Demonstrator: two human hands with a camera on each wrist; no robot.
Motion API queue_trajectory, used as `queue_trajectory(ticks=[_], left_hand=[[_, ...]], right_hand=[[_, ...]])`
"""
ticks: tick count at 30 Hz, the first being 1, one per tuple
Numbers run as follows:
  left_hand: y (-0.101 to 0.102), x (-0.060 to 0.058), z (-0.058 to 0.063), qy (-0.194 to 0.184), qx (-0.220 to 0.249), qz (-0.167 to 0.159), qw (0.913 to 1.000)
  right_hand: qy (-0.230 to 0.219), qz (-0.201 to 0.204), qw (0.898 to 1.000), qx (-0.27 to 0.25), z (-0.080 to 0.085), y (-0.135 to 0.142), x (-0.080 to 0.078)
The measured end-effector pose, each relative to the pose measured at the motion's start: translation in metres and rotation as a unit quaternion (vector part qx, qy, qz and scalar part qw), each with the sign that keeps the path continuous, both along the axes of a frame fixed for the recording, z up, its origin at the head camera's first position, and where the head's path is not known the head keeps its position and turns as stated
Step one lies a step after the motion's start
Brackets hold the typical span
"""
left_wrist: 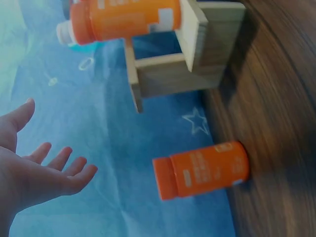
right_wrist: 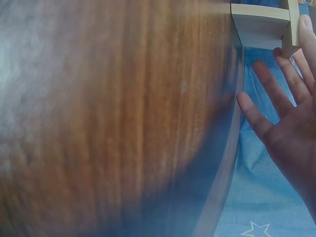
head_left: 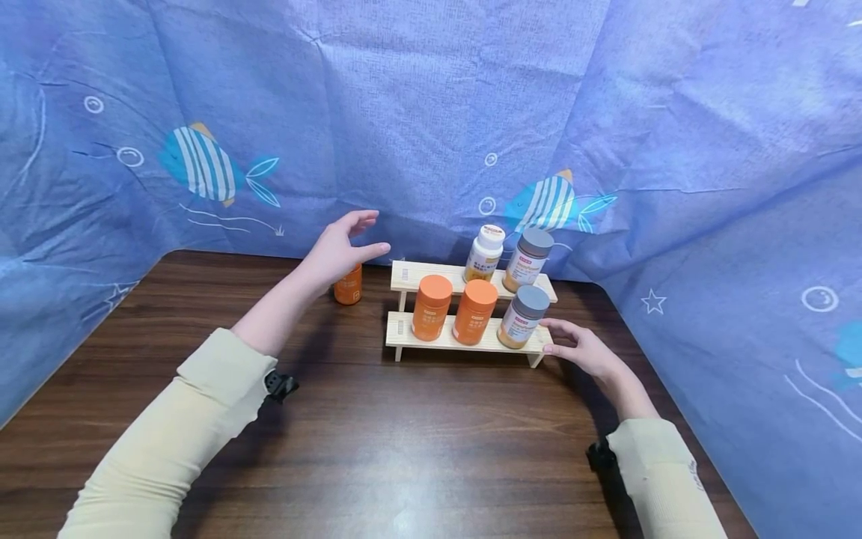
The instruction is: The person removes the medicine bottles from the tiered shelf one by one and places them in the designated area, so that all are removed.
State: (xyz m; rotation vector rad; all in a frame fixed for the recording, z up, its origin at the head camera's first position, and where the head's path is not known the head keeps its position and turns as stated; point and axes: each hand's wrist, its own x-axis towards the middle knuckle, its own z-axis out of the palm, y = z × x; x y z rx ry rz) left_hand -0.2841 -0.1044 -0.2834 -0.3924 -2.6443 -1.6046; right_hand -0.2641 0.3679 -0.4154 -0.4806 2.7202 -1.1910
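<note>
My left hand (head_left: pixel 339 247) is raised with fingers spread loosely and holds nothing. In the head view it hides the top of an orange bottle (head_left: pixel 348 288) standing left of a two-tier wooden rack (head_left: pixel 431 345). The left wrist view shows a gap between this hand (left_wrist: pixel 44 170) and the orange bottle (left_wrist: pixel 205 170). At the rack's right end, my right hand (head_left: pixel 584 349) grips the lower shelf's end between thumb and index finger. In the right wrist view, the other fingers (right_wrist: pixel 273 89) extend straight beside the wooden rack (right_wrist: pixel 260 23).
The lower shelf bears two orange bottles (head_left: pixel 432 308) and a grey-lidded jar (head_left: pixel 523 317). On the upper shelf stand a white-capped bottle (head_left: pixel 484 254) and another grey-lidded jar (head_left: pixel 528 260). A blue fish-print cloth (head_left: pixel 404 135) hangs behind the dark wood table (head_left: pixel 404 434).
</note>
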Motion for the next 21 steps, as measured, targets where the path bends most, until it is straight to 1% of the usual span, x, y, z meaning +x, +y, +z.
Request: queue_trajectory(ticks=[3,7,14,21], left_hand=[[0.007,0.004,0.007,-0.004,0.008,-0.007,0.9999],[0.016,0.007,0.012,-0.003,0.027,-0.017,0.9995],[0.031,0.008,0.018,-0.006,0.059,-0.041,0.9974],[0.048,0.007,0.021,-0.017,0.078,-0.053,0.9954]], right_hand=[[-0.001,0.002,1.0,0.001,0.0,0.0,0.0],[-0.002,0.003,1.0,0.0,0.0,0.002,-0.001],[0.002,0.0,1.0,0.007,-0.002,0.002,-0.004],[-0.005,-0.002,1.0,-0.006,-0.003,0.001,-0.002]])
